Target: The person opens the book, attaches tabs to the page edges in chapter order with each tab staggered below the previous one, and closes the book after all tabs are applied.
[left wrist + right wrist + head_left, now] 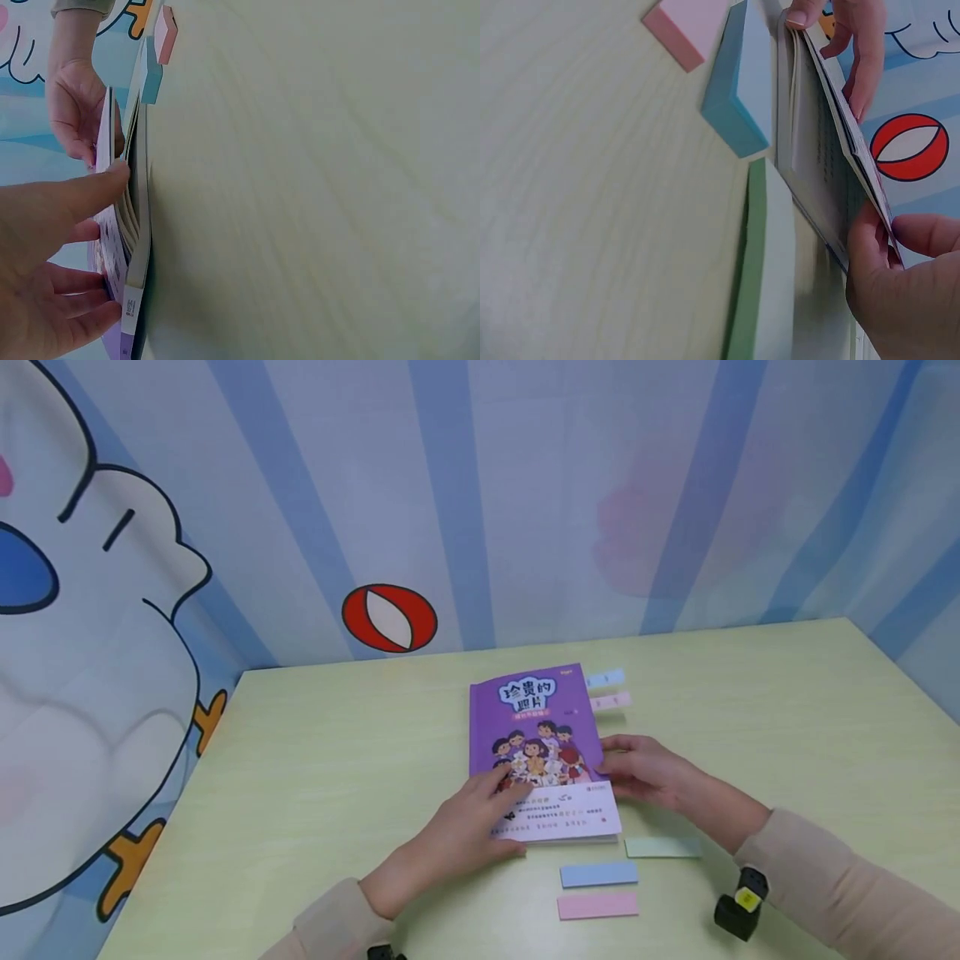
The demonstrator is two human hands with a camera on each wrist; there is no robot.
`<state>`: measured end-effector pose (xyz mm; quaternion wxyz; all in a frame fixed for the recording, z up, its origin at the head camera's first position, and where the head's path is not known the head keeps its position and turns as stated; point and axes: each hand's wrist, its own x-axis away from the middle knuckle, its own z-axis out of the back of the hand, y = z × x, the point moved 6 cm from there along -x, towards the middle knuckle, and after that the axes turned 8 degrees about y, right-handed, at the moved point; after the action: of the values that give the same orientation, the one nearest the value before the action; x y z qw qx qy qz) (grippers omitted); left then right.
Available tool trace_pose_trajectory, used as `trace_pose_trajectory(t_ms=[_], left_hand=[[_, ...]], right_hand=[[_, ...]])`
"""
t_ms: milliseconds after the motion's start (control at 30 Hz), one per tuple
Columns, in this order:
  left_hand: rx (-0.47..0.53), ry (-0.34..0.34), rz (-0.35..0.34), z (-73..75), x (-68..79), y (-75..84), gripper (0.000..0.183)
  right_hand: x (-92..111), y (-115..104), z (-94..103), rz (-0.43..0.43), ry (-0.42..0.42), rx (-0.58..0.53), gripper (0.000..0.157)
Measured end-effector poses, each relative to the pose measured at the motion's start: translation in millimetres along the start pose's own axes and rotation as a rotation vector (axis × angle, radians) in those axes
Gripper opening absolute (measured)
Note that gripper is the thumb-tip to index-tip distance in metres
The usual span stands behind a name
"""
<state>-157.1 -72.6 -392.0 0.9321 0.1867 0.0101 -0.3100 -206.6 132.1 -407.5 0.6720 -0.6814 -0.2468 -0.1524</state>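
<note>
A purple picture book (pixel 487 727) with a white band across its lower cover lies on the table. My left hand (pixel 461 818) holds its lower left part, fingers over the cover and thumb at the bottom edge. On the right edge, my right hand (pixel 656 768) pinches the raised front cover and some pages; in the right wrist view the thumb is on the inner side. Parted pages (pixel 817 135) show there, their print too blurred to read. A blue sticky note (pixel 604 679) and a pink sticky note (pixel 611 701) stick out from the book's upper right edge.
Near the book's lower right corner lie a green sticky-note pad (pixel 663 847), a blue pad (pixel 598 875) and a pink pad (pixel 597 906). The pale table (pixel 337 760) meets a cartoon-printed backdrop (pixel 525 527) at its far edge.
</note>
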Motion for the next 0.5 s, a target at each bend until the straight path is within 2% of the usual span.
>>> trace_pose_trajectory(t_ms=[200,500], left_hand=[[-0.052,0.010,-0.037,-0.7,-2.0,2.8,0.054],[-0.121,0.009,-0.058,0.9,-6.0,5.6,0.048]], right_hand=[[-4.9,10.0,5.6,-0.008,0.035,0.091,0.057],[-3.2,11.5,13.1,0.002,0.038,0.110,0.050]])
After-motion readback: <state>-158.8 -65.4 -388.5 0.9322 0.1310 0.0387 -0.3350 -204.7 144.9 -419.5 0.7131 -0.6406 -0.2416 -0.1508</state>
